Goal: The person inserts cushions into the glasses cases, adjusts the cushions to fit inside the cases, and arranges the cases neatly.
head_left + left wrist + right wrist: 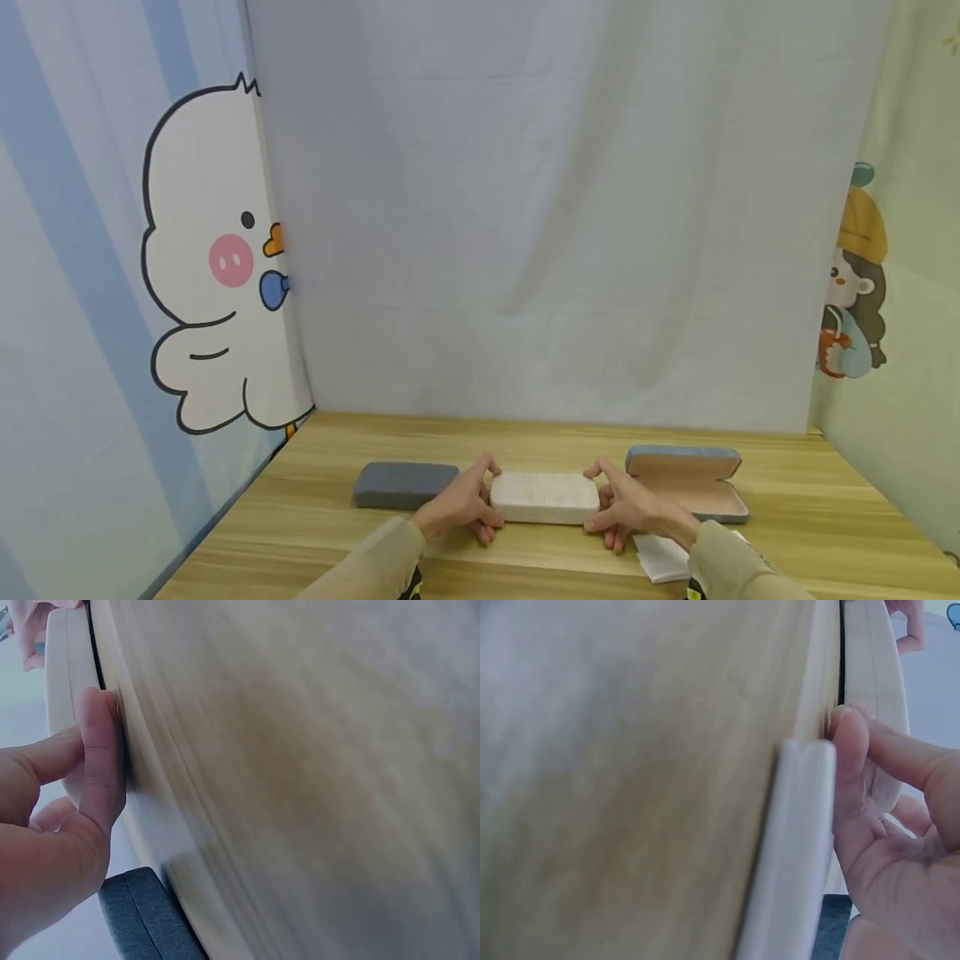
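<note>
A closed cream-white glasses case [544,498] lies lengthwise on the table between the two hands. Its left end is gripped by the left hand [463,502], thumb at the near corner and a finger at the far corner. At the other end, the right hand [633,505] holds the case the same way. The left wrist view shows the thumb and fingers [101,750] against the white case [66,660], low at the tabletop. From the right wrist, the case's side seam [874,667] is visible beyond the thumb.
Left of the left hand lies a closed grey-blue glasses case [397,485]. An open blue case with a beige lining [693,485] stands behind the right hand. A folded white cloth or paper [662,560] lies partly under the right forearm. A pale curtain [555,208] hangs behind the table.
</note>
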### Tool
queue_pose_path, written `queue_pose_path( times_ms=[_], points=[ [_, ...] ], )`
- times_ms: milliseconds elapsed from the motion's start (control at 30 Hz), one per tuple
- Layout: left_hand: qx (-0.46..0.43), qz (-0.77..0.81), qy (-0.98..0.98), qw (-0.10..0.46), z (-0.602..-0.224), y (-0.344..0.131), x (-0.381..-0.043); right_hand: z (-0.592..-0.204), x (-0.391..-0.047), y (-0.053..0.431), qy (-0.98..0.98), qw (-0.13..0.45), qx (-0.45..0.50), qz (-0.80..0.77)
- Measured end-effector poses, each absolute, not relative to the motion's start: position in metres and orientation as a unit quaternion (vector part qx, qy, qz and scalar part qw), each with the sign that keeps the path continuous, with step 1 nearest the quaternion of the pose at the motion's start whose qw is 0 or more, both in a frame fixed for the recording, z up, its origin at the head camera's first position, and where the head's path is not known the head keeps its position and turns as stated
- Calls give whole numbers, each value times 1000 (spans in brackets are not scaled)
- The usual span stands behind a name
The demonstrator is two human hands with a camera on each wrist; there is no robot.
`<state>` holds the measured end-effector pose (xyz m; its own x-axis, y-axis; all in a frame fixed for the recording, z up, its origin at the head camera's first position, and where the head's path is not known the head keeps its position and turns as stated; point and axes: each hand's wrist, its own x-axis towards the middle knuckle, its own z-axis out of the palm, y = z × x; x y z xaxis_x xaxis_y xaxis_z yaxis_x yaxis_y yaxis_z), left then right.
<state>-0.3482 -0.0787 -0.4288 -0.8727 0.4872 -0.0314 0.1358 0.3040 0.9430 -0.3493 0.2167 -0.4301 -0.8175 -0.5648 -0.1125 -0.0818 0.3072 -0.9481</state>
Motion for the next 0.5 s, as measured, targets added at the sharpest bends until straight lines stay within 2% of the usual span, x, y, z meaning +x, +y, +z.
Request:
queue_pose_path(
  times_ms=[233, 500],
  points=[
    [192, 534, 809, 154, -425, -71, -346, -424, -344, 214, 802, 192, -209, -526],
    [170, 354, 913, 106, -391, -57, -340, -401, -334, 223, 827, 155, -208, -499]
  ],
)
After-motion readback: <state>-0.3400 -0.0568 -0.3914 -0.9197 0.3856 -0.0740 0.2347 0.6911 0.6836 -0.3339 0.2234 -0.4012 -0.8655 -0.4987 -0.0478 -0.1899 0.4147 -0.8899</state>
